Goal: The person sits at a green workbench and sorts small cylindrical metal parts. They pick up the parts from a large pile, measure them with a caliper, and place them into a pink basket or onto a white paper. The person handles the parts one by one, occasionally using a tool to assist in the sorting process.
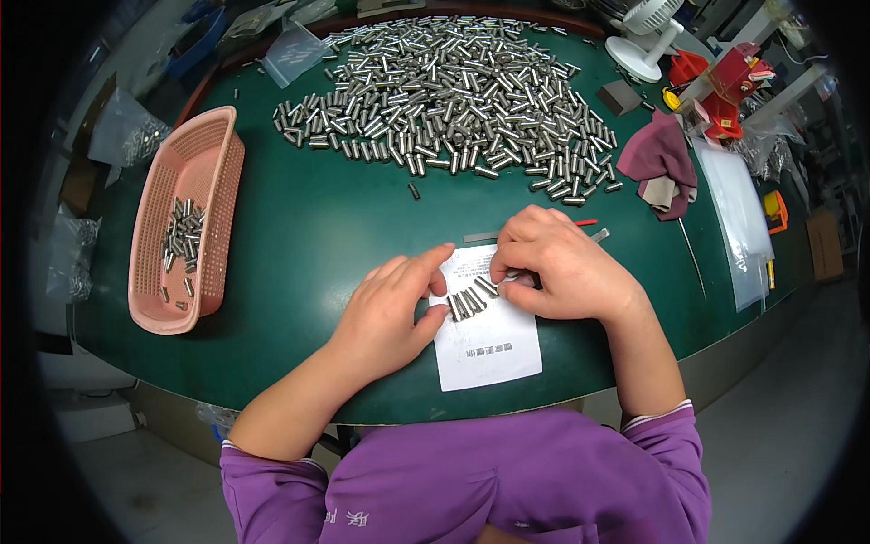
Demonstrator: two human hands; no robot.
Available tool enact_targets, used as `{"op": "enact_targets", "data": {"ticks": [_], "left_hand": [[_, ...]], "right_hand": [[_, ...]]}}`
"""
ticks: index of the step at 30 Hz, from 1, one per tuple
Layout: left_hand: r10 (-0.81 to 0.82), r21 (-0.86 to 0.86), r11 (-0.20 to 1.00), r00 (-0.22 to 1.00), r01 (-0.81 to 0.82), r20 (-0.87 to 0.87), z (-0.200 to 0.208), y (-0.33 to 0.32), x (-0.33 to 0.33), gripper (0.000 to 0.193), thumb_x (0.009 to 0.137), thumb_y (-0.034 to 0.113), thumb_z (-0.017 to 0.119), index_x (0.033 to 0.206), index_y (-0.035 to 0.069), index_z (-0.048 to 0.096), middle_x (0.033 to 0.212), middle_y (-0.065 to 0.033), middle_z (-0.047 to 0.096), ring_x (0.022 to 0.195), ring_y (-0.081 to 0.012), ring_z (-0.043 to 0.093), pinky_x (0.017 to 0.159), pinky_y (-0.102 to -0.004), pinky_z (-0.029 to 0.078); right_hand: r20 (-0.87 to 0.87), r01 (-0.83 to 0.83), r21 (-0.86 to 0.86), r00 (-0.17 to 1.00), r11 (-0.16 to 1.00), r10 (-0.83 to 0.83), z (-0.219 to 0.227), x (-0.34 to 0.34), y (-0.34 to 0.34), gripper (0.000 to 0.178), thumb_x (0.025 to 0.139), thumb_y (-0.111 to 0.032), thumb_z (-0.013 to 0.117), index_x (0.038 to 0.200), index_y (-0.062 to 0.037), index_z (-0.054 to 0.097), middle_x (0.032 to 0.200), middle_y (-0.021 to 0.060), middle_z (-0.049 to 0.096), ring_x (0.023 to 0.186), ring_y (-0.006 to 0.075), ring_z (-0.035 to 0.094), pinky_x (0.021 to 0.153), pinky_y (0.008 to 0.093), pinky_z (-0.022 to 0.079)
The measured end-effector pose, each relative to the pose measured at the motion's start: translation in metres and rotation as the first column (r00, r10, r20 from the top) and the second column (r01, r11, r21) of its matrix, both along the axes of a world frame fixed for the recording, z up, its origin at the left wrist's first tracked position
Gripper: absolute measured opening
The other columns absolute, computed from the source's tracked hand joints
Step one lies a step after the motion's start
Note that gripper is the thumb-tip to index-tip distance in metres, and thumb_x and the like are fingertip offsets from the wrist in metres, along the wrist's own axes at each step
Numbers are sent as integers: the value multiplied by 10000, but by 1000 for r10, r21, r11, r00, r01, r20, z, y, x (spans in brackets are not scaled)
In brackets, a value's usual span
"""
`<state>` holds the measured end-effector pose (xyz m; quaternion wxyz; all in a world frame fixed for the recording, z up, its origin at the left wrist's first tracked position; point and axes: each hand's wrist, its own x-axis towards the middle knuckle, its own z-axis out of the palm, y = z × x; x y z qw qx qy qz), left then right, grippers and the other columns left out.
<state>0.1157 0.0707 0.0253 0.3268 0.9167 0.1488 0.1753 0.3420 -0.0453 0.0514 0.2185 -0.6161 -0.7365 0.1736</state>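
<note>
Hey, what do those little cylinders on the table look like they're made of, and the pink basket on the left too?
The small cylinders look like polished metal, probably steel: silvery grey with bright glints along their sides. The pink basket looks like moulded plastic: uniform matte colour and a regular lattice of holes in its walls. The few cylinders between the left hand and right hand have the same shine.

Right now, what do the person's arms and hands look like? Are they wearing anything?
Both hands, the left hand and right hand, are bare: no gloves, rings or watch show. The forearms are bare too. Purple sleeves are pushed up near the elbows, with a pale striped cuff edge.
</note>
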Motion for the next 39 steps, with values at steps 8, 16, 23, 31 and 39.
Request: {"op": "enact_targets", "data": {"ticks": [8, 16, 23, 31, 39], "left_hand": [[1, -20, 1000, 1000, -1, 6, 1, -3, 0, 514, 707, 63, 794, 1156, 24, 547, 1022, -102, 592, 888, -252, 594, 782, -363, 508], [12, 93, 996, 999, -16, 39, -2, -8, 4, 415, 665, 88, 834, 976, 34, 565, 1019, -110, 556, 921, -289, 572, 766, -367, 500], [36, -11, 999, 997, -36, 73, -3, -3, 3, 351, 710, 55, 792, 983, 41, 571, 998, -82, 603, 865, -233, 591, 770, -333, 496], [153, -445, 889, 985, -104, 76, -8, -1, 0, 364, 837, -16, 705, 1139, 6, 505, 1026, -59, 673, 853, -83, 567, 764, -246, 473], [204, -703, 706, 976, -90, 80, -9, 6, 3, 363, 854, -23, 700, 1162, -5, 509, 1034, -75, 671, 859, -81, 585, 783, -229, 485]], "right_hand": [[-11, 13, 59, 1000, 998, -12, -1, -1, -1, 78, 774, -165, 693, 806, -100, 665, 900, 48, 584, 966, 260, 540, 870, 384, 418], [-48, 181, 102, 983, 978, -177, -4, 2, 5, 107, 800, -182, 704, 837, -86, 675, 877, 63, 602, 937, 277, 561, 856, 411, 460], [65, 376, 203, 916, 904, -396, -13, 14, 5, 114, 774, -142, 723, 865, -91, 678, 901, 62, 598, 949, 281, 571, 874, 411, 463], [44, 343, 151, 934, 927, -354, -17, 17, 6, 98, 799, -88, 699, 861, -54, 631, 911, 92, 606, 951, 315, 568, 848, 411, 471], [-494, 384, 24, 807, 923, -323, -5, 2, 9, 74, 946, -126, 588, 923, -58, 573, 777, 54, 627, 715, 210, 658, 655, 344, 512]]}}
